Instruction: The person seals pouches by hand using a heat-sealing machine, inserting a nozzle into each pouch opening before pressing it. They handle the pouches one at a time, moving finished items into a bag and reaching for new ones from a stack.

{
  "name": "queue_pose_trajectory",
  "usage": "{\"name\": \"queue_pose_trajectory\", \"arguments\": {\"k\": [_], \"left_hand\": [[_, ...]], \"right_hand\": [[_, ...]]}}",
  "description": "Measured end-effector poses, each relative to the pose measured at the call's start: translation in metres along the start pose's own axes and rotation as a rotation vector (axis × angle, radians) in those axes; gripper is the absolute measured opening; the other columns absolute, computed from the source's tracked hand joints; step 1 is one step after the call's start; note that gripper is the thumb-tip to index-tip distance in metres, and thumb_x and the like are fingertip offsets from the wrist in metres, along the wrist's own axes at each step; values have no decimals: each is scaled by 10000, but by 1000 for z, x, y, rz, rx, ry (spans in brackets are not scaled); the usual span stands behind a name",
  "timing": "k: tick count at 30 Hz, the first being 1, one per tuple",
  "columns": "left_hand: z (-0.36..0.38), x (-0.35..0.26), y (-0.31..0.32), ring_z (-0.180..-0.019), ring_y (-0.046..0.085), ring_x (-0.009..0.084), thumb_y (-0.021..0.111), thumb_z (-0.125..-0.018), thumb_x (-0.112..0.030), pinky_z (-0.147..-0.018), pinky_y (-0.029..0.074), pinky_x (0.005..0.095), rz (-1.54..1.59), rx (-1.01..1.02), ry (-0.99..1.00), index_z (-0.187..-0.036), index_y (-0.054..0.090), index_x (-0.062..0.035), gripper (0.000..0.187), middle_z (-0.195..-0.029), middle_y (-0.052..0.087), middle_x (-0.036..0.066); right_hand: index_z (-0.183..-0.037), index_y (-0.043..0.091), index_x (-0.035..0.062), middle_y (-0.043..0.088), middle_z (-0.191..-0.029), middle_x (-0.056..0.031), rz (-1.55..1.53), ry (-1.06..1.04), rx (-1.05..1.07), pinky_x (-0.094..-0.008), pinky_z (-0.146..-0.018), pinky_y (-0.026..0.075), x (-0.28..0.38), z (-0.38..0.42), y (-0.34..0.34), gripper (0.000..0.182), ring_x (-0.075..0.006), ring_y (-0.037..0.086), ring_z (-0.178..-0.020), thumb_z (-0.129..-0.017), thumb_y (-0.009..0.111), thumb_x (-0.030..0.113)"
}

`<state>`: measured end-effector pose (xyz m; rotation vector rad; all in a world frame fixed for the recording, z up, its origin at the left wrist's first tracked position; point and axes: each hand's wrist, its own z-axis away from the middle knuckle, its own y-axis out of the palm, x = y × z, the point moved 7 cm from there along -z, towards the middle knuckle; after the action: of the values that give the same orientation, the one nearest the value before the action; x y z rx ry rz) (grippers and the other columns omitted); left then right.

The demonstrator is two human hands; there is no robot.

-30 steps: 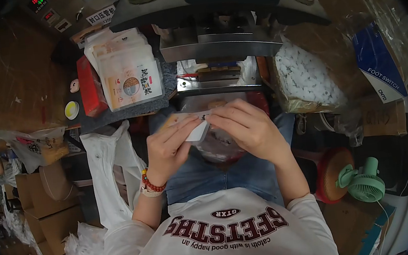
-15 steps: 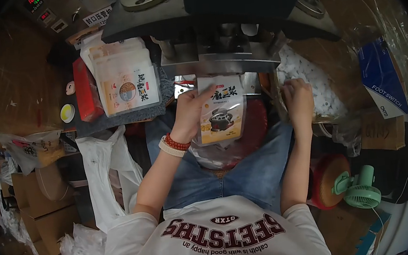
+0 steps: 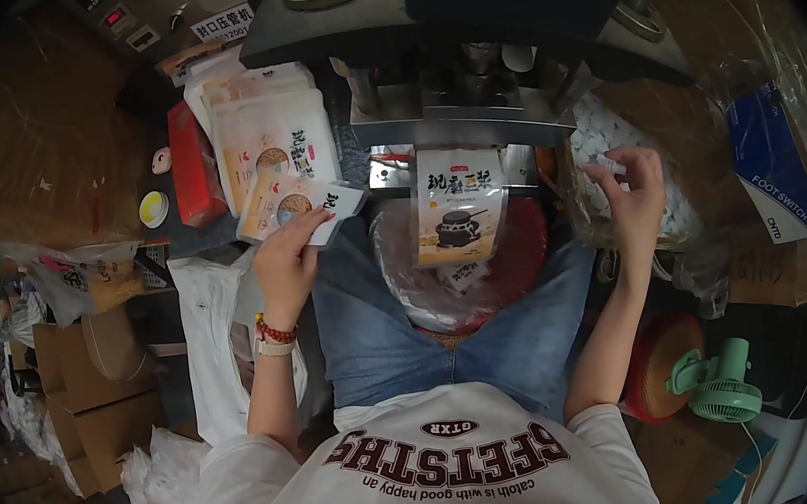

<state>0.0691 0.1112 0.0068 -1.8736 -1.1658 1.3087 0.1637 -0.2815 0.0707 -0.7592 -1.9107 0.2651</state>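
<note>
My left hand (image 3: 289, 255) pinches a printed soy milk pouch (image 3: 294, 205) by its edge, lifted at the front of a pouch stack (image 3: 254, 120). Another soy milk pouch (image 3: 459, 211) hangs upright at the front of the press machine (image 3: 467, 110), with neither hand touching it. On the other side, my right hand (image 3: 637, 190) pinches a small white plastic piece (image 3: 610, 165) between thumb and fingertips. It is just above a clear-lined container of many such white pieces (image 3: 672, 206).
A red box (image 3: 195, 166) and a yellow-white round lid (image 3: 154, 209) lie left of the stack. Below the hanging pouch is a plastic-covered red round stool (image 3: 523, 248). A green fan (image 3: 727, 384) and a blue foot switch box (image 3: 772, 170) stand to the right.
My left hand has let go of the pouch at the machine and moved left, taking a pouch from the stack. My right hand has come up from the white pieces with one.
</note>
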Motion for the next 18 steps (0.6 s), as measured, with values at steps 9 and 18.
{"name": "queue_pose_trajectory", "arguments": {"k": [9,18], "left_hand": [[-2,-107,-24,-969,664,268,559,-617,70,-826,519,345,297,-165,274,-999,693,-37,419,-978,700,91],[-4,-101,53,-715,665,105,648,-886,-144,-619,515,240,830,341,-183,-977,701,6,184,-884,713,68]], "right_hand": [[-1028,656,2,596,-989,-112,-340,-595,429,-344,-713,500,140,86,66,280,-251,594,-848,-754,654,-52],[-1097,640,20,652,-1033,-105,-283,-307,436,-310,-792,457,116,62,55,366,-224,585,-881,-759,735,125]]}}
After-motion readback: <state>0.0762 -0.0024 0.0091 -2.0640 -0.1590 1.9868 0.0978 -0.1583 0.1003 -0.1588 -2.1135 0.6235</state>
